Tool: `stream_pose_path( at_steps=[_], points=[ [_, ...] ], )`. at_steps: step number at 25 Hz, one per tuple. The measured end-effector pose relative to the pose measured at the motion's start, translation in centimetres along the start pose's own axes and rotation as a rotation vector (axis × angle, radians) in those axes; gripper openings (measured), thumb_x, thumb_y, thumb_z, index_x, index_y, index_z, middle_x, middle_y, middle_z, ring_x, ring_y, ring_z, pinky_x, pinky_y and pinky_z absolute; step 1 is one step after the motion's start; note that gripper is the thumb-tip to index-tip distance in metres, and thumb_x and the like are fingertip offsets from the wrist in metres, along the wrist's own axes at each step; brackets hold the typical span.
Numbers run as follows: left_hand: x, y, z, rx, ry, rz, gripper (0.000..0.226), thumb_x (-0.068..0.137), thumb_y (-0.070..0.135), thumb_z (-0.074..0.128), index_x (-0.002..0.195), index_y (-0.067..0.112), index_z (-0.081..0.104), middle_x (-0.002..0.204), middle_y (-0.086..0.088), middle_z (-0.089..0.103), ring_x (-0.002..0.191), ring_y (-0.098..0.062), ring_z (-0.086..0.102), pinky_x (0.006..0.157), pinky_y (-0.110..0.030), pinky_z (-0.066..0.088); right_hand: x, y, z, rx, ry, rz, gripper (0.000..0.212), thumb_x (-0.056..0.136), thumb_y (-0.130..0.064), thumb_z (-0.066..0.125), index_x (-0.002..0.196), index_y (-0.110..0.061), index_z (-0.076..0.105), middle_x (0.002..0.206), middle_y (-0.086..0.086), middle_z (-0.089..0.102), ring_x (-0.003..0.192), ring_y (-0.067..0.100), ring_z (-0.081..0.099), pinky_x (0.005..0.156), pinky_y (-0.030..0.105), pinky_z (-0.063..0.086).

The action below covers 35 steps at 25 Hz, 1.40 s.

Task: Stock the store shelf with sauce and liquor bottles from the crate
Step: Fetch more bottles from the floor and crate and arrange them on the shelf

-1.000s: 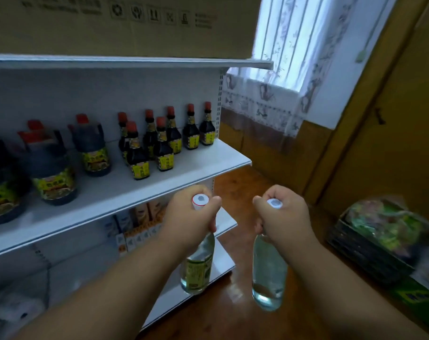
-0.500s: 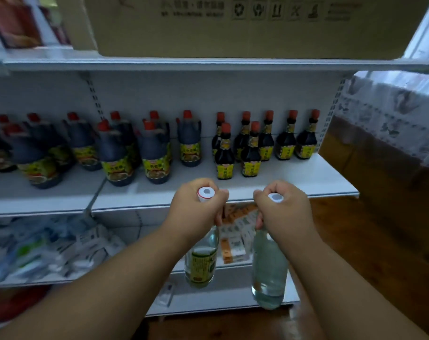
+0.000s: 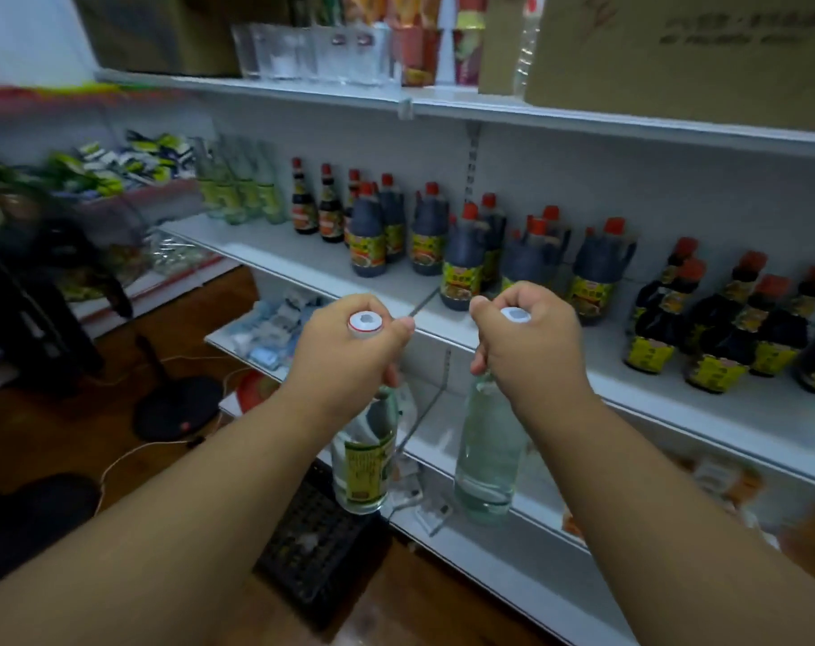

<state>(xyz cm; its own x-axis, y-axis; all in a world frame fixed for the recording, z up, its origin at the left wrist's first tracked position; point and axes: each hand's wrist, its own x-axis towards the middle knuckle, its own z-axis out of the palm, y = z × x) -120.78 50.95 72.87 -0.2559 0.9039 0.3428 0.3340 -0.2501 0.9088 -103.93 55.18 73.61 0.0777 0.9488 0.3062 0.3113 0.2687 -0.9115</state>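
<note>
Gripping by the neck, left hand (image 3: 349, 347) carries a green-labelled bottle (image 3: 366, 463); right hand (image 3: 529, 352) likewise grips a clear bottle (image 3: 487, 459). Both hang below the middle shelf (image 3: 303, 258). Advise raising them upright, seating bases beside matching bottles (image 3: 240, 193).

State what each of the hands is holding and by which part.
The left hand grips a clear bottle with a green label by its neck, just under the cap. The right hand grips a plain clear bottle the same way.
</note>
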Motion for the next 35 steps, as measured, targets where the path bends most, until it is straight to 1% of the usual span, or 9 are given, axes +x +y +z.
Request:
stream_pose_path(
  at_steps=[5, 8, 10, 15, 20, 22, 25, 29, 35],
  points=[
    [0.6, -4.1, -13.2, 0.048, 0.135, -0.003, 0.031, 0.090, 0.018, 0.066, 0.069, 0.000, 0.053, 0.053, -0.016, 0.061, 0.061, -0.038, 0.062, 0.064, -0.043, 0.056, -0.1, -4.4, 13.5, 0.015, -0.143, -0.018, 0.027, 0.085, -0.026, 0.064, 0.080, -0.002, 0.051, 0.065, 0.025, 0.061, 0.046, 0.023, 0.064, 0.047, 0.034, 0.049],
    [2.3, -7.2, -21.6, 0.120, 0.157, -0.056, 0.030, 0.091, 0.024, 0.066, 0.072, 0.004, 0.055, 0.055, -0.014, 0.064, 0.062, -0.035, 0.063, 0.059, -0.038, 0.053, -0.7, -6.0, 23.0, 0.053, -0.205, 0.050, 0.007, 0.086, -0.020, 0.052, 0.088, -0.016, 0.048, 0.077, 0.020, 0.064, 0.062, 0.025, 0.062, 0.051, 0.032, 0.043],
    [3.9, -9.2, -27.4, 0.185, 0.149, -0.064, 0.029, 0.090, 0.030, 0.067, 0.073, 0.009, 0.056, 0.057, -0.012, 0.065, 0.060, -0.028, 0.064, 0.058, -0.036, 0.053, -1.2, -7.2, 30.2, 0.064, -0.265, 0.062, 0.009, 0.092, -0.022, 0.048, 0.098, -0.027, 0.045, 0.088, 0.016, 0.066, 0.062, 0.019, 0.056, 0.051, 0.030, 0.039],
    [9.8, -13.2, -37.3, 0.294, 0.104, -0.116, 0.032, 0.090, 0.034, 0.067, 0.073, 0.009, 0.056, 0.062, -0.012, 0.065, 0.063, -0.024, 0.062, 0.061, -0.034, 0.049, 0.3, -10.5, 42.2, 0.031, -0.217, -0.107, 0.013, 0.096, -0.041, 0.053, 0.105, -0.039, 0.044, 0.099, -0.004, 0.065, 0.081, 0.012, 0.065, 0.069, 0.033, 0.052],
    [17.8, -18.4, -41.6, 0.214, 0.084, -0.189, 0.033, 0.091, 0.034, 0.065, 0.074, 0.008, 0.055, 0.063, -0.011, 0.069, 0.056, -0.015, 0.059, 0.055, -0.025, 0.047, 5.5, -10.8, 49.3, 0.034, -0.161, -0.234, 0.014, 0.093, -0.039, 0.061, 0.100, -0.038, 0.048, 0.087, -0.019, 0.056, 0.073, 0.002, 0.057, 0.057, 0.010, 0.040],
    [21.4, -20.9, -42.3, 0.181, 0.097, -0.189, 0.033, 0.092, 0.033, 0.064, 0.073, 0.007, 0.056, 0.065, -0.013, 0.068, 0.056, -0.012, 0.058, 0.053, -0.021, 0.046, 8.5, -9.3, 52.7, 0.048, -0.161, -0.225, 0.012, 0.092, -0.041, 0.061, 0.095, -0.039, 0.050, 0.082, -0.013, 0.060, 0.070, 0.003, 0.061, 0.062, 0.017, 0.049],
    [25.8, -23.4, -43.0, 0.132, 0.125, -0.199, 0.034, 0.092, 0.032, 0.064, 0.072, 0.006, 0.055, 0.063, -0.014, 0.065, 0.056, -0.017, 0.055, 0.057, -0.029, 0.045, 12.4, -8.3, 56.8, 0.055, -0.128, -0.161, 0.012, 0.092, -0.043, 0.059, 0.095, -0.037, 0.049, 0.078, 0.001, 0.066, 0.071, 0.024, 0.068, 0.064, 0.043, 0.056],
    [32.0, -24.9, -44.5, 0.148, 0.232, -0.137, 0.042, 0.092, 0.032, 0.063, 0.065, 0.001, 0.054, 0.055, -0.011, 0.060, 0.052, -0.015, 0.051, 0.057, -0.030, 0.045, 17.7, -9.3, 60.8, 0.069, -0.069, -0.113, 0.012, 0.094, -0.036, 0.060, 0.097, -0.029, 0.049, 0.081, 0.014, 0.065, 0.072, 0.032, 0.065, 0.061, 0.042, 0.051],
    [43.2, -28.4, -44.9, -0.111, 0.193, 0.051, 0.043, 0.089, 0.018, 0.066, 0.055, -0.004, 0.050, 0.048, -0.020, 0.052, 0.051, -0.038, 0.053, 0.057, -0.034, 0.047, 25.7, -8.8, 66.2, 0.044, 0.073, -0.051, 0.013, 0.092, -0.037, 0.059, 0.084, -0.035, 0.049, 0.084, 0.002, 0.064, 0.078, 0.024, 0.065, 0.069, 0.042, 0.055]
  ],
)
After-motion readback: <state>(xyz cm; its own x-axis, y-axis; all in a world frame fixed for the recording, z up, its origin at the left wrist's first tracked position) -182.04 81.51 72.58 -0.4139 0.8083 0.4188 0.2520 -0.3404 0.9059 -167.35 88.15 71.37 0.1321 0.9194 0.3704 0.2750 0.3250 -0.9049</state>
